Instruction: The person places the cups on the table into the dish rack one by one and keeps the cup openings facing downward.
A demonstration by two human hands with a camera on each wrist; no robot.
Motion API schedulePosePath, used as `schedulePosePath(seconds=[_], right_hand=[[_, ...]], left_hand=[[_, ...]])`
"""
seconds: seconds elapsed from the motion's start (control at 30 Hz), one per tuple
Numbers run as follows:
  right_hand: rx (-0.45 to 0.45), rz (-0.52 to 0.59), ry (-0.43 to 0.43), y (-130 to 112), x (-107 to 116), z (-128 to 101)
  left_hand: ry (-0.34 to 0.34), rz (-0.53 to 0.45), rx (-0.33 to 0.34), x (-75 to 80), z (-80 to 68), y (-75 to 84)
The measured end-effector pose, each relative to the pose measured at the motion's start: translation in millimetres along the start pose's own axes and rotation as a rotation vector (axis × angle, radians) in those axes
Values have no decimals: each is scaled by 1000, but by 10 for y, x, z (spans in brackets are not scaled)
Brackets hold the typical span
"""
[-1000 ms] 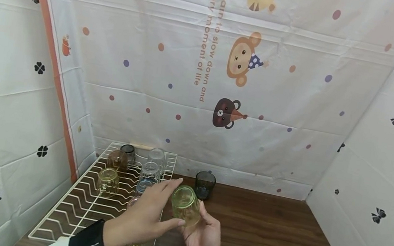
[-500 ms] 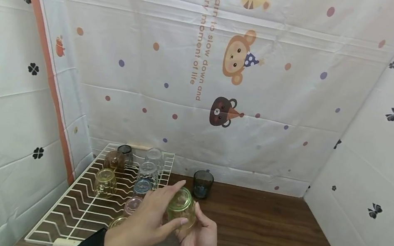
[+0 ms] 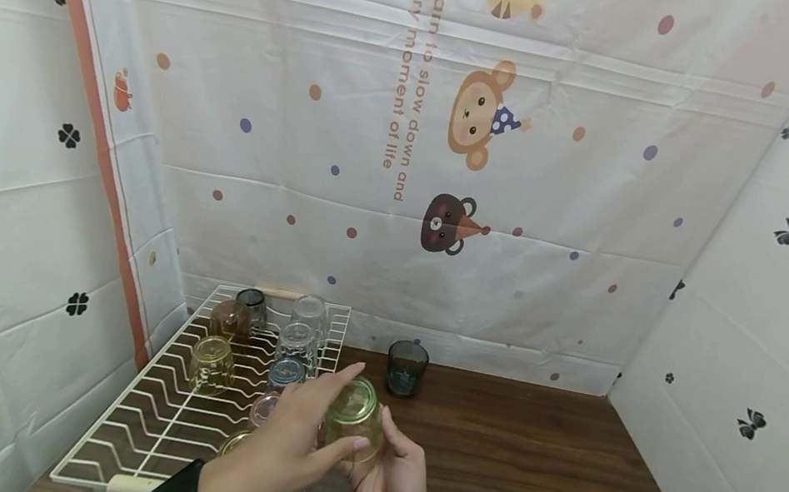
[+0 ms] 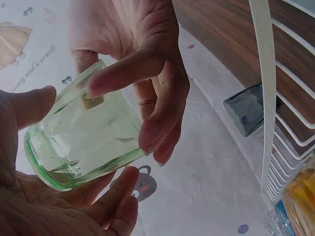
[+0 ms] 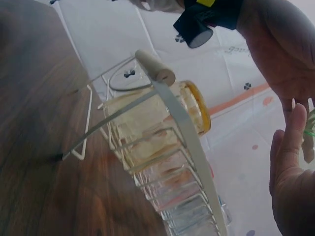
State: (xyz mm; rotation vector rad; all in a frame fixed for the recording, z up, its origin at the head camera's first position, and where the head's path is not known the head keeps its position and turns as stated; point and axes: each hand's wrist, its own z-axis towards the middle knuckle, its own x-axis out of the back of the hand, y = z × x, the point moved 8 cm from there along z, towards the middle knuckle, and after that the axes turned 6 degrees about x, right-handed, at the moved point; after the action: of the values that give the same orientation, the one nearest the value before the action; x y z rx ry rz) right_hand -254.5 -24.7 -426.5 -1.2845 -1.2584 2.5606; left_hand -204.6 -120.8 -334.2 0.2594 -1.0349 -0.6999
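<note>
A clear green glass (image 3: 354, 424) is held bottom-up between both hands in the head view, right of the wire rack. My left hand (image 3: 278, 452) has its fingers along the upper left side and its thumb across the front. My right hand (image 3: 393, 481) grips the lower part, thumb on the right side. In the left wrist view, the glass (image 4: 93, 132) lies tilted, its thick base towards the left hand and the right hand's fingers (image 4: 125, 73) on its rim end. Only a sliver of the glass (image 5: 310, 123) enters the right wrist view.
A white wire rack (image 3: 137, 403) on the left bears several upside-down glasses, including an amber one (image 3: 213, 363) and a blue one (image 3: 287, 372). Behind the hands, a dark grey glass (image 3: 406, 370) stands on the brown wooden tabletop (image 3: 522, 466). Printed white cloth (image 3: 506, 312) hangs around it.
Both hands have shifted slightly left with the green glass, towards the rack. Their hold looks much the same. The rack and the dark grey glass stay in place; the head view has shifted a little.
</note>
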Motion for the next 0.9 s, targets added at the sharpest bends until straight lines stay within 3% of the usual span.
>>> schedulePosePath(seconds=[0.17, 0.3, 0.4, 0.57, 0.73, 0.9], right_hand=[[13, -43, -27, 14, 39, 19], [14, -161, -3, 9, 104, 30], [6, -277, 61, -12, 175, 37], [15, -423, 169, -90, 317, 74], [124, -569, 272, -243, 471, 118], [245, -716, 421, -406, 683, 168]], left_hand=[[-28, -29, 12, 31, -6, -32], [-62, -64, 38, 51, -19, -90], [-53, -38, 37, 73, -54, -124], [-51, 12, 90, 136, -102, -216], [-29, 35, 161, 264, -136, -337], [15, 74, 154, 388, -166, -410]])
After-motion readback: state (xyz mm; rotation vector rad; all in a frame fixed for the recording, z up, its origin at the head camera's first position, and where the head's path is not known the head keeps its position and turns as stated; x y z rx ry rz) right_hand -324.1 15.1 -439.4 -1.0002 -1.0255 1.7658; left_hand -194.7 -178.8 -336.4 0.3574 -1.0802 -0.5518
